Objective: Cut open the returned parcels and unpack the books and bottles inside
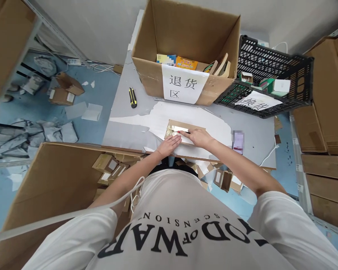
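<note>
A small brown cardboard box (173, 123) lies on the table in front of me, with shiny clear tape over its left end and a white label on top. My left hand (169, 145) rests on the box's near left edge, fingers stretched out and holding nothing. Over the top of the box, my right hand (198, 137) is closed round a slim black tool with a red part (183, 131), pointing left at the taped end. Its exact kind is too small to make out. The right hand hides much of the box's right side.
A yellow-black utility knife (133, 98) lies to the left on the table (121, 131). Behind stand a large carton (146, 80) with packages and a black crate (304, 82). A phone (238, 141) lies at right. Below left, a big carton (45, 180) holds small boxes.
</note>
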The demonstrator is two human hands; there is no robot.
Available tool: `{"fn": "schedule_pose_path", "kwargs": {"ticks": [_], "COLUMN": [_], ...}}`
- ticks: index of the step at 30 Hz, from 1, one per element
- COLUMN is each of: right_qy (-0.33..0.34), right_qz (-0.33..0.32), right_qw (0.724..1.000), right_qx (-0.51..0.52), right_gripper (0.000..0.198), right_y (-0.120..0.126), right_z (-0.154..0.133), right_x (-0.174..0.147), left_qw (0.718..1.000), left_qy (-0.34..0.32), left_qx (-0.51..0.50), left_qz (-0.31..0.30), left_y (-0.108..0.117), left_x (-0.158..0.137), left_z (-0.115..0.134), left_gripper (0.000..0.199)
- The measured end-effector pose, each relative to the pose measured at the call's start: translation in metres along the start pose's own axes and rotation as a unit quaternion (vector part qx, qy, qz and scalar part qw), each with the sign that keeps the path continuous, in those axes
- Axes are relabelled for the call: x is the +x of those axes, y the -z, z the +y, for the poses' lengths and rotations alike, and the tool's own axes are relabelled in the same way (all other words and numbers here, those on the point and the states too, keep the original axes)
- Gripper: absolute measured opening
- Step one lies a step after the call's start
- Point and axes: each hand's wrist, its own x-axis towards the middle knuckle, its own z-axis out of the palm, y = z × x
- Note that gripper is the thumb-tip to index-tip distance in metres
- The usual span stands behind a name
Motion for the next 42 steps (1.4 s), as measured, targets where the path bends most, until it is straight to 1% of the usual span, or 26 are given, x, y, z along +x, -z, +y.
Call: {"fn": "schedule_pose_path", "kwargs": {"ticks": [3,7,10,14,16,17,20,22,23,24,25,26,27,29,30,31,32,33,34,36,38,42], "right_qy": [-0.02,-0.06,-0.072,-0.079,-0.086,-0.093,-0.128,-0.162,-0.176,-0.189,-0.203,-0.219,-0.238,-0.268,-0.274,-0.272,-0.265,-0.257,-0.252,-0.247,-0.245,-0.231], "right_qz": [-0.022,-0.052,-0.058,-0.009,0.013,0.013,0.009,0.048,0.082,0.122,0.157,0.186,0.208,0.237,0.249,0.26,0.27,0.279,0.285,0.288,0.286,0.276], "right_qw": [1.0,0.997,0.996,0.996,0.993,0.992,0.987,0.976,0.965,0.946,0.919,0.882,0.836,0.734,0.687,0.65,0.622,0.603,0.591,0.579,0.577,0.567], "right_qx": [-0.011,-0.018,-0.011,0.042,0.078,0.088,0.098,0.138,0.179,0.234,0.301,0.374,0.448,0.578,0.625,0.66,0.685,0.701,0.712,0.722,0.725,0.741], "right_gripper": [0.062,0.075,0.079,0.079,0.076,0.074,0.072,0.069,0.066,0.061,0.058,0.055,0.055,0.062,0.067,0.072,0.076,0.079,0.08,0.08,0.08,0.08], "right_y": [-0.01,-0.034,-0.054,-0.074,-0.082,-0.085,-0.096,-0.106,-0.112,-0.119,-0.126,-0.134,-0.143,-0.158,-0.165,-0.172,-0.177,-0.181,-0.185,-0.189,-0.191,-0.189], "right_z": [0.019,0.052,0.067,0.079,0.086,0.089,0.092,0.086,0.08,0.072,0.064,0.055,0.046,0.029,0.022,0.016,0.011,0.007,0.003,-0.002,-0.005,-0.007], "right_x": [-0.024,-0.071,-0.094,-0.103,-0.109,-0.114,-0.134,-0.145,-0.147,-0.147,-0.143,-0.137,-0.129,-0.111,-0.102,-0.094,-0.088,-0.083,-0.079,-0.075,-0.074,-0.075], "left_qw": [1.0,1.0,1.0,0.999,0.998,0.998,0.998,0.998,0.998,0.998,0.999,0.999,0.999,0.999,0.998,0.997,0.996,0.994,0.992,0.987,0.985,0.986], "left_qy": [0.007,0.017,0.029,0.042,0.044,0.045,0.045,0.038,0.034,0.03,0.025,0.019,0.014,0.005,0.007,0.014,0.025,0.039,0.052,0.07,0.08,0.091], "left_qx": [-0.001,-0.002,-0.002,-0.013,-0.018,-0.018,-0.017,-0.016,-0.015,-0.013,-0.011,-0.009,-0.006,-0.001,0.002,0.006,0.009,0.011,0.013,0.01,0.003,-0.009], "left_qz": [0.006,0.012,-0.003,-0.03,-0.033,-0.032,-0.037,-0.046,-0.048,-0.048,-0.045,-0.043,-0.042,-0.05,-0.06,-0.071,-0.086,-0.101,-0.117,-0.144,-0.155,-0.139], "left_y": [-0.001,-0.002,-0.001,0.002,0.003,0.004,0.008,0.012,0.014,0.017,0.02,0.024,0.028,0.038,0.043,0.047,0.051,0.053,0.055,0.055,0.052,0.047], "left_x": [0.0,0.003,0.006,0.008,0.009,0.01,0.014,0.016,0.017,0.018,0.02,0.022,0.024,0.032,0.038,0.044,0.051,0.057,0.063,0.072,0.076,0.074], "left_z": [0.0,0.003,0.006,0.008,0.007,0.006,0.004,0.003,0.003,0.003,0.002,0.001,0.0,-0.005,-0.009,-0.012,-0.016,-0.02,-0.023,-0.027,-0.028,-0.026], "left_gripper": [0.046,0.046,0.047,0.049,0.051,0.052,0.052,0.051,0.05,0.049,0.049,0.048,0.047,0.048,0.054,0.065,0.08,0.096,0.109,0.122,0.124,0.121]}}
